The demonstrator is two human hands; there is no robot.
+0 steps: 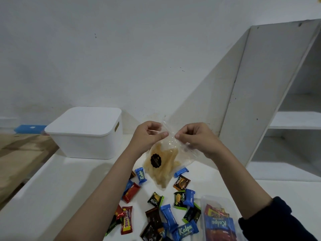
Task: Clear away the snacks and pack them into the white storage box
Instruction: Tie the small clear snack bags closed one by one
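Note:
A clear plastic bag of pale yellow chips [162, 164] with a round black sticker hangs above the white table [73, 185]. My left hand [149, 134] and my right hand [196, 138] both pinch its open top edge, thumbs nearly meeting. The white storage box [86, 134] stands at the back left with its lid on. Several small wrapped snacks in blue, red, black and green lie scattered on the table below my arms, among them a blue Kalpa bar [141, 175] and a brown Nextar pack [181, 182].
A clear rectangular container [218, 221] holding more wrapped snacks sits at the front right. A white shelf unit [278, 119] rises on the right. A wooden floor [19, 157] lies beyond the table's left edge, and a blue object [30, 128] lies by the wall.

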